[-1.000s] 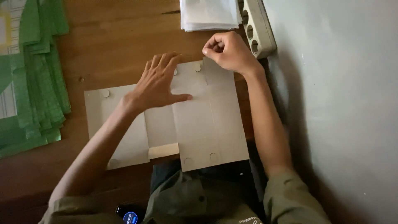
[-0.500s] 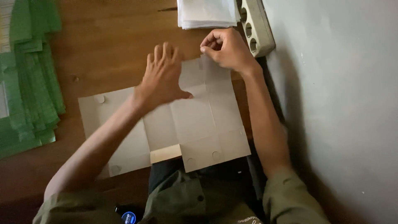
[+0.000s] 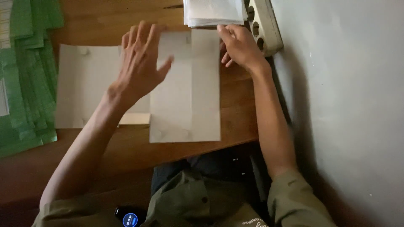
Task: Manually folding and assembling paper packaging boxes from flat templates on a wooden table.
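Observation:
A pale creased paper sheet (image 3: 185,96) lies flat on the brown wooden table (image 3: 235,126). My left hand (image 3: 141,63) rests on its upper middle, palm down with fingers spread. My right hand (image 3: 240,44) touches the sheet's top right corner, with its fingers curled at the paper's edge. The sheet's right part looks folded over into a tall narrow panel.
A stack of white paper (image 3: 212,12) sits at the table's far edge, with a grey power strip (image 3: 263,25) beside it along the grey wall (image 3: 345,105). Green folded sheets (image 3: 25,71) are piled at the left. A dark round device (image 3: 129,217) shows near my lap.
The paper's right portion has been folded over to the left, so the sheet looks narrower there. My left hand slid left along it. My right hand opened from a pinch at the top corner.

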